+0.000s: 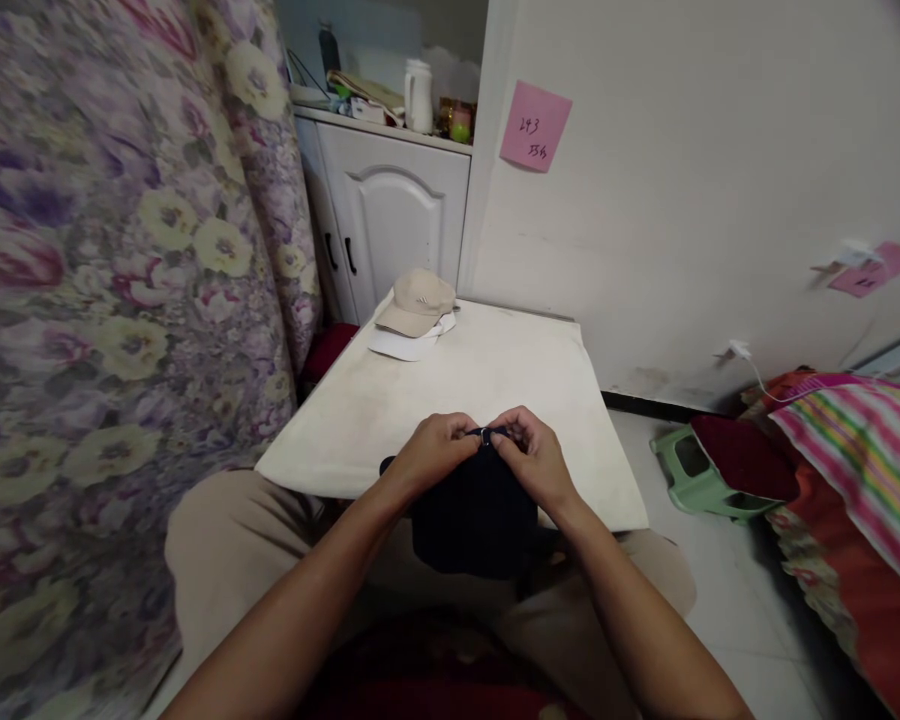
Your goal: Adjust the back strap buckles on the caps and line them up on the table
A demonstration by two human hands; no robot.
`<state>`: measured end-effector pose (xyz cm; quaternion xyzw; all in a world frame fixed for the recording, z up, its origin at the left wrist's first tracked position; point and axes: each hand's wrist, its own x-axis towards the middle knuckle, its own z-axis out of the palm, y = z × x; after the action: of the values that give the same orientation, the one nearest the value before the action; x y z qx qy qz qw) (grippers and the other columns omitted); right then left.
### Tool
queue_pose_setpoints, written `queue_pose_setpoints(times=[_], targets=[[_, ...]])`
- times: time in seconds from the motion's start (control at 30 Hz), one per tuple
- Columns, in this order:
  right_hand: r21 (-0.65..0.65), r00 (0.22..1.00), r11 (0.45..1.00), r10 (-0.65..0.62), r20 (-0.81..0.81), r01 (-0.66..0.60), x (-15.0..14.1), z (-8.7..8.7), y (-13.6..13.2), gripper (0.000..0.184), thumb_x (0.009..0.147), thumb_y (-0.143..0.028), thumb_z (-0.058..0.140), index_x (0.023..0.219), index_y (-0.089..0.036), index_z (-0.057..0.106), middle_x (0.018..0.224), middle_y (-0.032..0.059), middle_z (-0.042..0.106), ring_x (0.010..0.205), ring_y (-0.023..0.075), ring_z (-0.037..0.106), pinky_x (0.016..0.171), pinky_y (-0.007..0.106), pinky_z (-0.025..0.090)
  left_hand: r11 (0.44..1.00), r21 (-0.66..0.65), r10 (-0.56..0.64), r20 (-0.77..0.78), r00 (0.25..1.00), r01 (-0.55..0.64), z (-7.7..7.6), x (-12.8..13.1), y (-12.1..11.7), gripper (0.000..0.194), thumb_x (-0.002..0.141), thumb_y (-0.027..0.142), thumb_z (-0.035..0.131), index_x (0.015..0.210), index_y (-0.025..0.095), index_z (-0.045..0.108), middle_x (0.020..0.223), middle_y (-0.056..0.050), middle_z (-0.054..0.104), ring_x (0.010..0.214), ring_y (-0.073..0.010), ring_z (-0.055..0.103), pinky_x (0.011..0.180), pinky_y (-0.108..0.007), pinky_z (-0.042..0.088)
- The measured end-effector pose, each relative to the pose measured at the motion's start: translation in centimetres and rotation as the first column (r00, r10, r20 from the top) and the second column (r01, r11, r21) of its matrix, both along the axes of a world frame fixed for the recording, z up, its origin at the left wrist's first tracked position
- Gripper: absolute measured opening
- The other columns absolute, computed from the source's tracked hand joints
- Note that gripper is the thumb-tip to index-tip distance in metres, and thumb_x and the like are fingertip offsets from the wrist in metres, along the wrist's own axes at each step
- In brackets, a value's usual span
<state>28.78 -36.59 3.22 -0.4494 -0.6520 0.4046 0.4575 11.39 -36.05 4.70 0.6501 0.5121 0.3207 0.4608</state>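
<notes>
A dark navy cap (471, 515) hangs over the near edge of a small white table (495, 385). My left hand (431, 452) and my right hand (531, 455) meet at the cap's top edge. Both are closed in a pinch on a small strap or buckle there. A beige cap (418, 300) rests on a white cap (399, 346) at the table's far left corner.
A flowered curtain (112, 290) fills the left side. A white cabinet (390, 210) with a jug and clutter stands behind the table. A green stool (694, 470) and striped bedding (862, 460) lie at the right, by a wall with pink notes (535, 126).
</notes>
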Motion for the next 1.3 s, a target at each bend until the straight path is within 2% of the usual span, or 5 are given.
queue_pose_setpoints(times=[0.3, 0.5, 0.83, 1.07, 1.3], targets=[[0.043, 0.996, 0.998, -0.058, 0.065, 0.055, -0.8, -0.1, 0.0, 0.005, 0.081, -0.023, 0.059, 0.082, -0.019, 0.062, 0.079, 0.0029, 0.068, 0.072, 0.0181, 0.061, 0.067, 0.030, 0.047, 0.998, 0.062, -0.011, -0.056, 0.998, 0.014, 0.2, -0.1, -0.1, 0.022, 0.077, 0.034, 0.053, 0.074, 0.015, 0.064, 0.060, 0.002, 0.053, 0.056, -0.0129, 0.047, 0.049, -0.022, 0.029], [-0.016, 0.999, 1.000, 0.013, 0.041, -0.012, -0.8, 0.3, -0.2, 0.005, 0.079, -0.021, 0.058, 0.083, -0.020, 0.059, 0.074, -0.0008, 0.062, 0.065, 0.0150, 0.056, 0.062, 0.027, 0.043, 1.000, 0.004, -0.031, 0.014, 0.999, 0.031, 0.5, -0.6, -0.2, 0.021, 0.076, 0.033, 0.054, 0.077, 0.014, 0.065, 0.059, 0.003, 0.052, 0.055, -0.0116, 0.045, 0.049, -0.021, 0.030], [-0.029, 0.998, 0.999, -0.040, 0.045, 0.041, -0.8, 0.9, -0.3, 0.004, 0.078, -0.022, 0.060, 0.080, -0.020, 0.057, 0.068, -0.0022, 0.056, 0.061, 0.0142, 0.051, 0.057, 0.026, 0.040, 0.997, -0.043, -0.058, 0.072, 0.996, 0.061, 0.9, -0.8, -0.4, 0.020, 0.074, 0.033, 0.056, 0.078, 0.015, 0.064, 0.059, 0.004, 0.053, 0.054, -0.0114, 0.046, 0.049, -0.021, 0.030], [-0.038, 0.999, 0.999, 0.025, -0.036, -0.027, -0.7, 0.6, 0.1, 0.006, 0.074, -0.020, 0.064, 0.076, -0.019, 0.058, 0.078, 0.0015, 0.062, 0.075, 0.0175, 0.059, 0.069, 0.029, 0.046, 0.994, -0.044, -0.092, 0.094, 0.991, 0.096, 1.2, -0.4, -0.6, 0.017, 0.074, 0.027, 0.054, 0.079, 0.015, 0.063, 0.059, 0.005, 0.051, 0.052, -0.0101, 0.042, 0.049, -0.021, 0.029], [-0.109, 0.991, 0.989, 0.089, -0.102, -0.100, 0.2, 1.5, -0.3, 0.009, 0.078, -0.024, 0.061, 0.084, -0.018, 0.061, 0.072, -0.0011, 0.062, 0.065, 0.0143, 0.057, 0.062, 0.026, 0.042, 0.990, -0.085, -0.094, 0.169, 0.981, 0.110, 1.3, -0.8, -0.5, 0.019, 0.074, 0.031, 0.056, 0.081, 0.014, 0.063, 0.063, 0.004, 0.052, 0.055, -0.0103, 0.044, 0.051, -0.021, 0.029]])
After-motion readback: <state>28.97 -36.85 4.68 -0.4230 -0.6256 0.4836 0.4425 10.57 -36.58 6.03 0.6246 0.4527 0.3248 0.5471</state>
